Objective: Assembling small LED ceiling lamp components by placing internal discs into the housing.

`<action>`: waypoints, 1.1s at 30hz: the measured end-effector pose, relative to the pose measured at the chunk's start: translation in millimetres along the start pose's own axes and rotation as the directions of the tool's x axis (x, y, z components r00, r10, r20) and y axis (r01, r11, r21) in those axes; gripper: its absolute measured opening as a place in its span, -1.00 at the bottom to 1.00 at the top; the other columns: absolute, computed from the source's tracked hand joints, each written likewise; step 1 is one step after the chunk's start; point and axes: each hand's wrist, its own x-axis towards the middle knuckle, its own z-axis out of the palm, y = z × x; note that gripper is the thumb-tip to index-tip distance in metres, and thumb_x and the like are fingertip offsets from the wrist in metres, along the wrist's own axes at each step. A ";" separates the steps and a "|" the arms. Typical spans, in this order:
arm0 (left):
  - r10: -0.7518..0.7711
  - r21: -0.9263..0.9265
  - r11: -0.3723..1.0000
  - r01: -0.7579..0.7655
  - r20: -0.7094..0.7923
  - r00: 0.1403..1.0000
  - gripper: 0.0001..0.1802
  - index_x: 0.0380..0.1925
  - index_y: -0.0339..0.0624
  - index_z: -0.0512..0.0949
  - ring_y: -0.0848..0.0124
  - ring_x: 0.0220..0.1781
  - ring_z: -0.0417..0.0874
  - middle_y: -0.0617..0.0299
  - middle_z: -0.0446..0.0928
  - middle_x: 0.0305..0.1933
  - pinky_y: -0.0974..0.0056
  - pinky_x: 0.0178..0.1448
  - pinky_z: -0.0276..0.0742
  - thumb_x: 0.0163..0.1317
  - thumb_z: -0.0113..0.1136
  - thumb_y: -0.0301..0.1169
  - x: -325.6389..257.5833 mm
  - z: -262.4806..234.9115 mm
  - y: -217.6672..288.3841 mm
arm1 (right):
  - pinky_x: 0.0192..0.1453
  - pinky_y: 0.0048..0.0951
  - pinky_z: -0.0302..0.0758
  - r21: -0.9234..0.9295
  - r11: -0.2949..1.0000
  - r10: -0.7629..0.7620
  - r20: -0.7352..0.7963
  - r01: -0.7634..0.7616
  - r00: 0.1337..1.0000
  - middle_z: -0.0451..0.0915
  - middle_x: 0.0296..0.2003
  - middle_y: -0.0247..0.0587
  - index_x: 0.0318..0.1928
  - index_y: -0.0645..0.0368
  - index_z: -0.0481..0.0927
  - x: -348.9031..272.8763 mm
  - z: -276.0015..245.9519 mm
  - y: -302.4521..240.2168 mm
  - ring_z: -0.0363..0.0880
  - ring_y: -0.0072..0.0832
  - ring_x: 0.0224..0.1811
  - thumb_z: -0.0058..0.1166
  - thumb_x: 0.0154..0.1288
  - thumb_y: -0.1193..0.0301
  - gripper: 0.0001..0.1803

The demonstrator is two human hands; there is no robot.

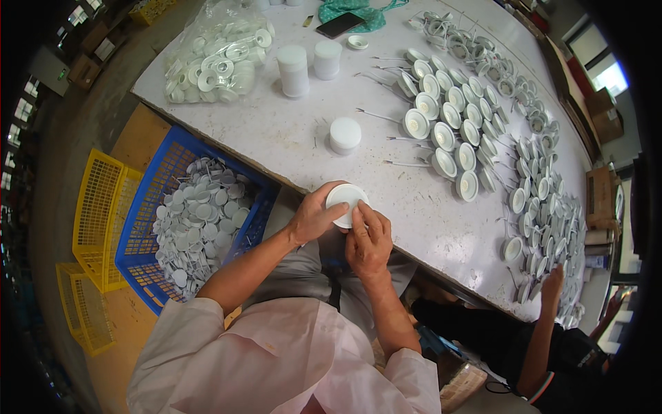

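A white round downlight part (343,199) with a raised rim is held at the table's near edge, its face turned up. My left hand (312,219) is closed around its left side, the thumb lying across the face. My right hand (369,243) grips its lower right edge with thumb and fingers. Just beyond stands a short stack of white discs (345,135) on the white table (276,131). To my left, a blue basket (143,228) is heaped with white round pieces (200,214) with thin stems or wires. The underside of the held part is hidden.
Rows of white downlights (455,114) with wires cover the table's right side. Taller white stacks (293,71), a clear bag of white rings (217,62) and a phone (340,25) lie farther back. Yellow baskets (100,214) stand left. A co-worker's hand (552,286) reaches in at right.
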 end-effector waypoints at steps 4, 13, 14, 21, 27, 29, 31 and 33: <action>-0.030 -0.017 0.999 0.030 -0.004 1.000 -0.53 0.19 -0.27 0.32 0.43 0.00 0.54 0.13 0.48 0.00 0.34 -0.10 0.65 0.31 0.09 -0.36 2.6 -3.6 -8.4 | -0.07 -0.27 0.52 -0.004 1.000 -0.011 -0.002 0.011 1.000 0.52 0.03 -0.02 -0.01 0.32 0.53 0.6 -0.2 0.0 0.53 -0.13 -0.13 0.20 -0.11 0.65 -0.49; 0.015 0.113 0.994 -0.011 -0.036 0.999 -0.54 0.18 -0.29 0.33 0.46 -0.03 0.55 0.13 0.51 -0.02 0.38 -0.15 0.64 0.31 0.08 -0.38 2.5 -3.4 -8.9 | -0.07 -0.25 0.55 -0.011 1.000 -0.021 0.026 0.022 0.999 0.53 0.00 0.03 -0.04 0.35 0.55 1.5 -1.0 -0.2 0.54 -0.11 -0.13 0.19 -0.10 0.66 -0.52; 0.017 0.142 0.990 -0.009 -0.052 0.999 -0.55 0.17 -0.30 0.34 0.46 -0.03 0.55 0.13 0.52 -0.03 0.37 -0.12 0.62 0.30 0.08 -0.40 2.3 -2.9 -8.4 | -0.07 -0.25 0.55 -0.012 1.000 -0.021 0.026 0.021 0.999 0.53 0.00 0.03 -0.04 0.35 0.55 1.3 -0.8 -0.1 0.54 -0.11 -0.13 0.19 -0.10 0.66 -0.52; 0.111 0.286 0.954 -0.086 -0.074 0.991 -0.58 0.13 -0.32 0.38 0.43 -0.03 0.56 0.11 0.57 -0.06 0.31 0.07 0.49 0.28 0.07 -0.42 0.0 -0.9 -3.7 | -0.07 -0.26 0.54 -0.021 0.999 -0.035 0.048 0.036 0.998 0.52 0.02 0.00 -0.03 0.31 0.55 0.1 -1.0 -0.2 0.53 -0.13 -0.12 0.20 -0.11 0.64 -0.50; 0.135 0.302 0.946 -0.113 -0.051 0.990 -0.58 0.10 -0.33 0.40 0.42 -0.04 0.57 0.09 0.58 -0.07 0.31 0.06 0.50 0.27 0.07 -0.39 -0.5 -1.9 -3.5 | -0.09 -0.27 0.54 -0.033 0.998 -0.049 0.068 0.051 0.996 0.52 0.02 -0.01 0.01 0.28 0.54 -4.2 0.2 2.3 0.54 -0.13 -0.14 0.21 -0.11 0.61 -0.47; 0.134 0.291 0.950 -0.114 -0.052 0.990 -0.59 0.09 -0.33 0.40 0.42 -0.04 0.57 0.10 0.58 -0.08 0.31 0.05 0.50 0.26 0.07 -0.39 -0.5 -1.7 -4.2 | -0.09 -0.27 0.54 -0.037 0.998 -0.051 0.073 0.054 0.996 0.53 0.02 -0.01 0.01 0.27 0.54 -5.8 0.9 2.8 0.54 -0.13 -0.15 0.21 -0.11 0.60 -0.47; 0.134 0.282 0.953 -0.113 -0.057 0.989 -0.59 0.08 -0.33 0.40 0.42 -0.05 0.57 0.10 0.58 -0.08 0.31 0.05 0.50 0.26 0.07 -0.40 -0.8 -3.2 -6.0 | -0.12 -0.27 0.54 -0.036 0.997 -0.060 0.075 0.063 0.995 0.53 0.01 -0.02 0.02 0.26 0.54 -6.1 3.4 3.1 0.54 -0.14 -0.18 0.21 -0.13 0.59 -0.45; 0.144 0.282 0.952 -0.118 -0.072 0.987 -0.59 0.08 -0.34 0.40 0.42 -0.05 0.57 0.10 0.58 -0.09 0.31 0.05 0.50 0.25 0.08 -0.40 -0.4 -6.9 -11.2 | -0.13 -0.27 0.54 -0.034 0.997 -0.064 0.078 0.067 0.995 0.53 0.01 -0.04 0.02 0.26 0.54 -4.6 5.0 2.5 0.54 -0.14 -0.19 0.20 -0.14 0.59 -0.45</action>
